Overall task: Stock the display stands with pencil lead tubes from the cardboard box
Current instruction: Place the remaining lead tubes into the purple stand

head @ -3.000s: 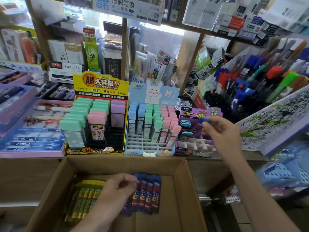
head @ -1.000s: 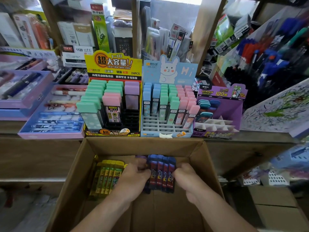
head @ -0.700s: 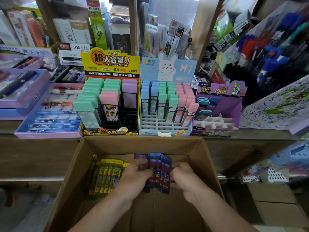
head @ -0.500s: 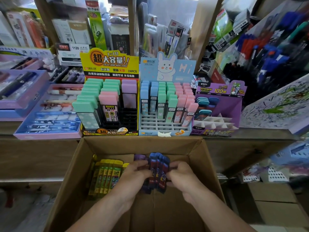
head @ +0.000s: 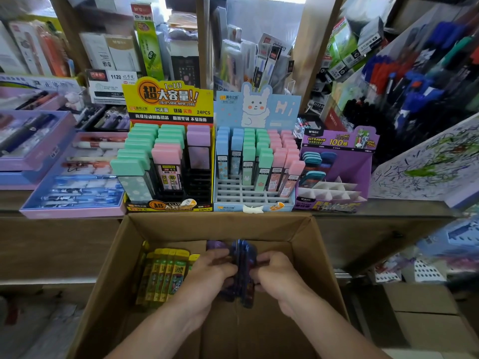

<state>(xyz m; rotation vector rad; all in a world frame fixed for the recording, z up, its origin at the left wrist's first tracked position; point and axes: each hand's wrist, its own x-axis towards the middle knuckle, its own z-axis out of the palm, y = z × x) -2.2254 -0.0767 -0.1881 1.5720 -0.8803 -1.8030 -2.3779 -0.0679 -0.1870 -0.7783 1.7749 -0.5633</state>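
Inside the open cardboard box [head: 321, 244], my left hand [head: 211, 274] and my right hand [head: 276, 274] press a bundle of dark blue lead tubes [head: 245, 270] together from both sides, tilted on edge. A row of yellow-green lead tubes [head: 166, 275] lies flat at the box's left. On the counter behind stand three displays: a yellow stand [head: 168, 107] with mint, pink and lilac tubes, a light blue rabbit stand [head: 259, 200] with several bare front slots, and a purple stand [head: 337, 143] with a few blue-capped tubes and bare white compartments.
Lilac trays of pens [head: 72, 182] lie on the counter at the left. A slanted scribble board [head: 427, 161] and racks of blue and red pens [head: 414, 73] rise at the right. Shelves packed with stationery [head: 181, 47] stand behind the displays.
My right hand came down from the purple stand into the box. Both hands have since squeezed the flat row of dark blue tubes into a tight bundle and tipped it on edge.
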